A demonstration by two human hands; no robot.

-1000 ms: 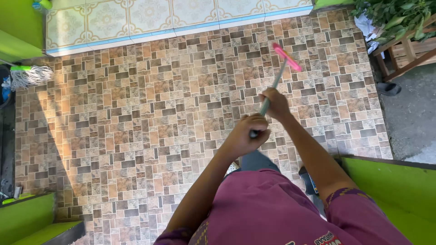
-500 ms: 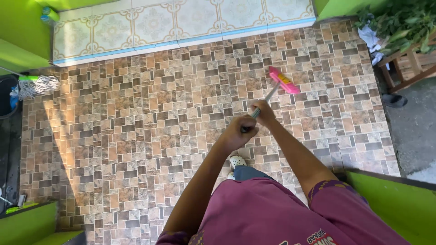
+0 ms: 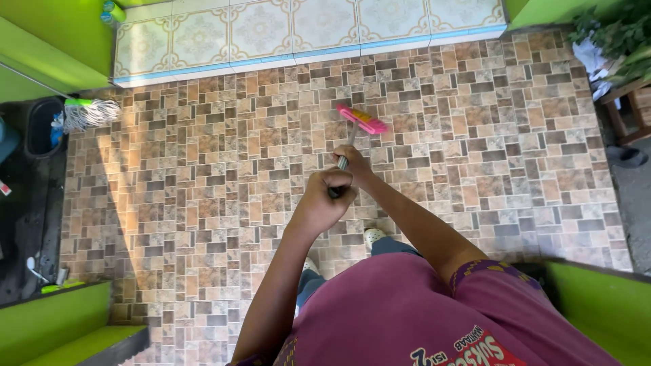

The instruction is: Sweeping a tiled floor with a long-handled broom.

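I hold a long-handled brush with both hands over a brown patterned tile floor (image 3: 203, 176). Its pink head (image 3: 362, 119) rests on the tiles in front of me, and the grey handle (image 3: 349, 139) runs back toward my body. My right hand (image 3: 352, 163) grips the handle further down. Just behind it, my left hand (image 3: 325, 196) is closed around the handle's top end. My purple shirt fills the bottom of the view.
A white string mop (image 3: 91, 112) with a green handle lies at the left by a dark bucket (image 3: 41, 125). Green walls (image 3: 47, 325) stand at both lower sides. A pale tiled step (image 3: 305, 27) runs along the far edge. Plants (image 3: 617, 30) and a sandal (image 3: 627, 157) are at the right.
The brush head has moved left and closer to me across the tiles, and both hands shifted left with it. My view has shifted too.
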